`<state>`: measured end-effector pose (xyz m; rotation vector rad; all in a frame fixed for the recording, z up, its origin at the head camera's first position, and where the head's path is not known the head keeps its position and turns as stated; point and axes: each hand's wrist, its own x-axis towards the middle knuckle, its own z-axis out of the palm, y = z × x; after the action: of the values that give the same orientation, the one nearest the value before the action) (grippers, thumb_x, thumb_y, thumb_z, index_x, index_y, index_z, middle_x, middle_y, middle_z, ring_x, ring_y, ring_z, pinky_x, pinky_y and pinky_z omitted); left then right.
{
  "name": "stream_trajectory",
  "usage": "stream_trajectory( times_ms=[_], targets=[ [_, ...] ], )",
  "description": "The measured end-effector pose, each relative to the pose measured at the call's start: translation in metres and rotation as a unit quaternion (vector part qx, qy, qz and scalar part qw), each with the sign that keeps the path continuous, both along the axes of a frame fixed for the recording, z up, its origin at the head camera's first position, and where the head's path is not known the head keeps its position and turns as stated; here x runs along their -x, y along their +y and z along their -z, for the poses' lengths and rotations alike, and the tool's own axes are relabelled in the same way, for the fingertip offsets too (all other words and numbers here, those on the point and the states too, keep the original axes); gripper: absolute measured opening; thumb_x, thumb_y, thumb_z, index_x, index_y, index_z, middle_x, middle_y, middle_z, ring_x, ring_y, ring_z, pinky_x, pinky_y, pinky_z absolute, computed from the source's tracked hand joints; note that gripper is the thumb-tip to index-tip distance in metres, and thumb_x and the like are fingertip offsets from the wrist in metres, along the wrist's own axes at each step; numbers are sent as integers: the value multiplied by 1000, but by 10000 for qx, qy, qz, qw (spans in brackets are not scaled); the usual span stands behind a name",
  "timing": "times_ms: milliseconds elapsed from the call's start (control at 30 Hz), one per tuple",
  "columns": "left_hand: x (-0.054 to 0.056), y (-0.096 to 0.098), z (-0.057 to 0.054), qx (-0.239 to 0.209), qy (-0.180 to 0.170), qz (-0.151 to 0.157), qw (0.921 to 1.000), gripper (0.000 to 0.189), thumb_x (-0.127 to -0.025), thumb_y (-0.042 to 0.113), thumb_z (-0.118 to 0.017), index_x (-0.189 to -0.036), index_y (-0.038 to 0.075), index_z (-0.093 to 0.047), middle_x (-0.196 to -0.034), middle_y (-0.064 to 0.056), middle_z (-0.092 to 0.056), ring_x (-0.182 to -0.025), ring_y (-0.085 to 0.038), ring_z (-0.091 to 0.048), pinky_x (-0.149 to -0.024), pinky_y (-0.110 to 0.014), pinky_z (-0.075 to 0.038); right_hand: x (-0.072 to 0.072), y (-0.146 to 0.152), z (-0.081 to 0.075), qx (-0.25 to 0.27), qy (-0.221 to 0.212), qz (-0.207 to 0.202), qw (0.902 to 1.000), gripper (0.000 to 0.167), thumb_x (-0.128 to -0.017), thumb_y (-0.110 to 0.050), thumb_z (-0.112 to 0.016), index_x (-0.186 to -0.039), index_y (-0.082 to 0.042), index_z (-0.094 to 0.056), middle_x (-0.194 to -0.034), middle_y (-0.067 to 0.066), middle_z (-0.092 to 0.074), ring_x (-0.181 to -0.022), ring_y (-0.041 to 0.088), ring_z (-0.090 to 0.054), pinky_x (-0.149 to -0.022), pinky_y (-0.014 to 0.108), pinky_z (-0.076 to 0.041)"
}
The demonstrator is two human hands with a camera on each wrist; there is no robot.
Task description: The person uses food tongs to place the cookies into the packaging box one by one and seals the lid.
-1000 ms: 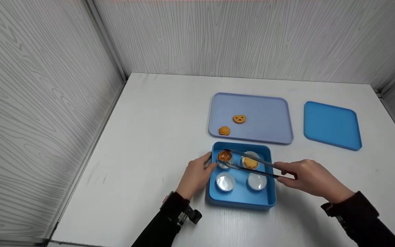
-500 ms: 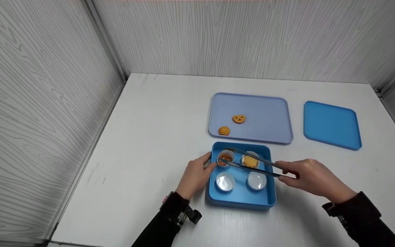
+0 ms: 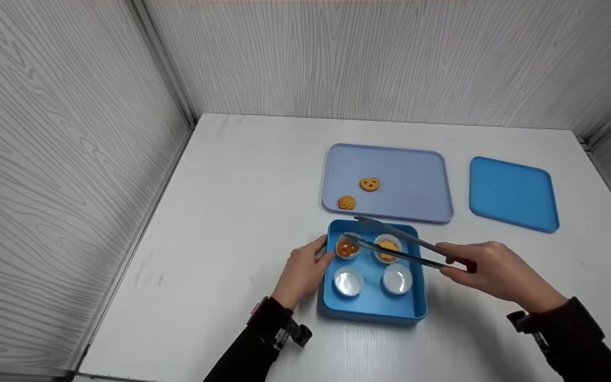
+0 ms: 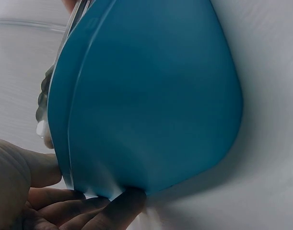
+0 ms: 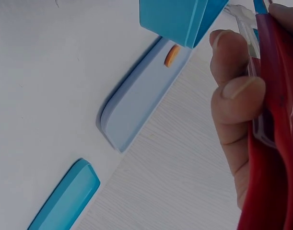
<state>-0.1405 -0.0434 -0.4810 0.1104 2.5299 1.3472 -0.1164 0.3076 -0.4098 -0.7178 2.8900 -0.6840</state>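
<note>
My right hand [image 3: 488,273] grips a pair of tongs [image 3: 401,254] with metal arms and red handles [image 5: 273,129]. Their tips are spread over the back left of a blue box [image 3: 374,310], with nothing between them. Beneath the tips, a pretzel [image 3: 347,248] sits in a white paper cup. A yellow cookie [image 3: 389,245] lies in the back right cup, partly behind the tongs. In front stand two paper cups [image 3: 348,281] with nothing in them. My left hand [image 3: 303,270] holds the box's left wall, thumb at the rim and fingers [image 4: 120,211] against the outside.
Behind the box lies a lavender tray [image 3: 411,185] carrying a round cookie with a face [image 3: 369,184] and a swirled cookie [image 3: 347,202]. A flat blue tray [image 3: 515,193] is to its right. Grey wood-grain panels [image 3: 337,58] border the table.
The tongs have spread and lifted off the pretzel, which now rests in the back left cup. My right hand has shifted a little to the right; the left hand stays put.
</note>
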Motion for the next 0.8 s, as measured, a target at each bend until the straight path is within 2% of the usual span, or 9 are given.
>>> stream_trajectory(
  times_ms=[300,567,800],
  targets=[
    [1,0,0,-52,-92,-37,9999,54,-107,27,-55,-155,5,-43,-157,-12,-46,-146,-28,-41,-120,-45,-37,4,4,-7,105,216,307,9992,40,-91,-15,-78,-130,-9,-71,-79,-9,-67,-61,5,-47,-47,20,-39],
    [0,0,0,-71,-64,-55,9999,54,-107,28,-56,-155,5,-44,-156,-12,-47,-146,-28,-42,-120,-45,-37,13,5,-5,27,505,484,9975,36,-90,-12,-79,-125,-7,-72,-73,-6,-63,-60,9,-48,-47,21,-40],
    [-1,0,0,-29,8,-13,10000,54,-107,28,-55,-155,4,-43,-156,-13,-46,-147,-28,-41,-120,-45,-36,20,6,-2,4,510,659,9965,37,-90,-12,-78,-126,-5,-71,-77,-1,-67,-63,13,-50,-47,21,-42]
  ],
)
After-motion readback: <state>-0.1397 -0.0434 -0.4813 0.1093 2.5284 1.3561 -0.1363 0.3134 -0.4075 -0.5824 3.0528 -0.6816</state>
